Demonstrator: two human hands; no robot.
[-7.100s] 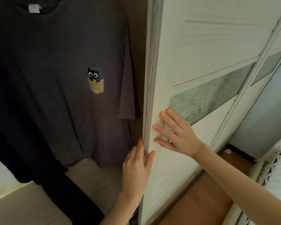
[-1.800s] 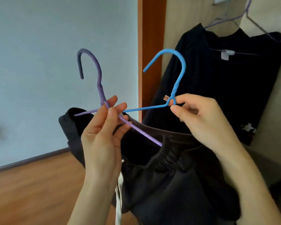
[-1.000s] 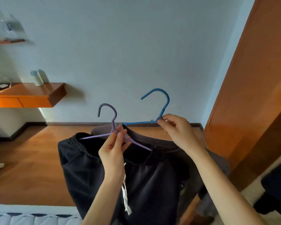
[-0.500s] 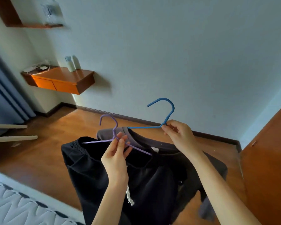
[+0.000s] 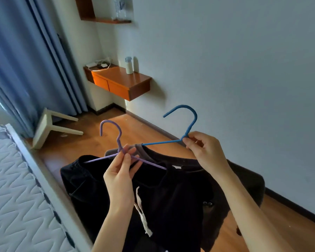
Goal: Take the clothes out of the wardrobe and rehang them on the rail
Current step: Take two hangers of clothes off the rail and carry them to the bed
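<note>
Hangers, two, one to each of the hands, both loaded and held out in front at chest height over the wooden floor.

Left hand: thumb and fingers closed round the neck of the purple hanger, just under its hook. Hung from that: black trousers with an elastic waist and a white drawstring.

Right hand: fingertips pinched shut on the neck of the blue hanger. Hung from that: dark grey T-shirt, collar up, partly behind the trousers.

Long axis of each hanger roughly left to right across the view, the two bars overlapping near the middle. Purple one nearer and lower; blue one farther out, higher and to the right. Both hooks upright, open ends turned to the left, toward the blue curtain and the bed.

No rail anywhere in view, so cannot tell which way it lies from the hands or which hand is closer to it. Wardrobe out of view too.

Judged as the carrying step, garments out and not yet rehung. Likely needed next: find the rail, raise one hook over it with the open end leading, and keep the other hanger clear so the bars do not tangle. Probable first candidate the blue one, being higher and farther forward.
</note>
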